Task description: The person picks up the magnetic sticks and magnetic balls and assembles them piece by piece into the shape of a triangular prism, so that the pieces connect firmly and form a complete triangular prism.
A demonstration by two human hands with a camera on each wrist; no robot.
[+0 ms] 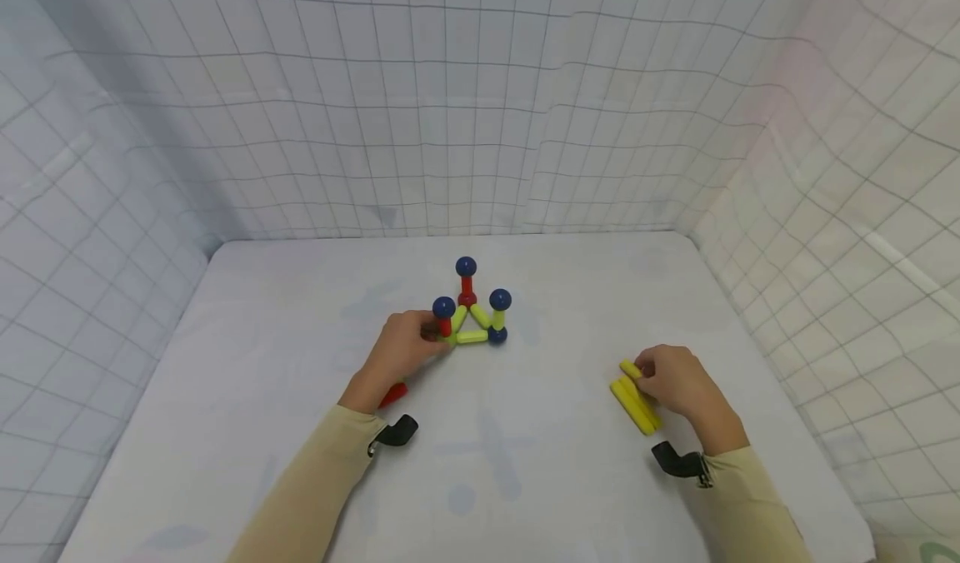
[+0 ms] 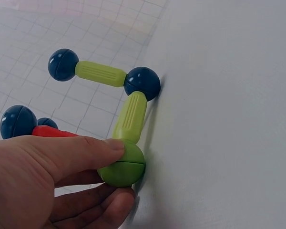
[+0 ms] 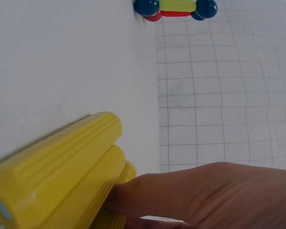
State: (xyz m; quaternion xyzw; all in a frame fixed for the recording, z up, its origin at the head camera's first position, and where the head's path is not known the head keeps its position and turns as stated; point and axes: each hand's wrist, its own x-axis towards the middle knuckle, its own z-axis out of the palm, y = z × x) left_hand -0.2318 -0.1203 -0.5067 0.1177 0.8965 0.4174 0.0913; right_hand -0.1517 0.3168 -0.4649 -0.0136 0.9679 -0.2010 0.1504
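A frame of magnetic rods and balls stands on the table: a triangle of light-green rods point(image 1: 472, 337) with three uprights topped by dark-blue balls point(image 1: 466, 266). My left hand point(image 1: 405, 345) pinches the green ball point(image 2: 126, 164) at its near left corner, thumb on top and fingers beneath. From that corner rises a red rod point(image 1: 445, 327), partly hidden by the hand in the left wrist view. On the right, several yellow rods point(image 1: 632, 407) lie side by side. My right hand point(image 1: 678, 384) is at them, thumb and fingers pinching one yellow rod point(image 3: 127, 172).
A red piece point(image 1: 393, 394) lies beside my left wrist, partly covered by it. The white table point(image 1: 480, 480) is bordered by grid-patterned cloth walls point(image 1: 480, 113) at the back and both sides. Dark wrist cameras sit on both sleeves.
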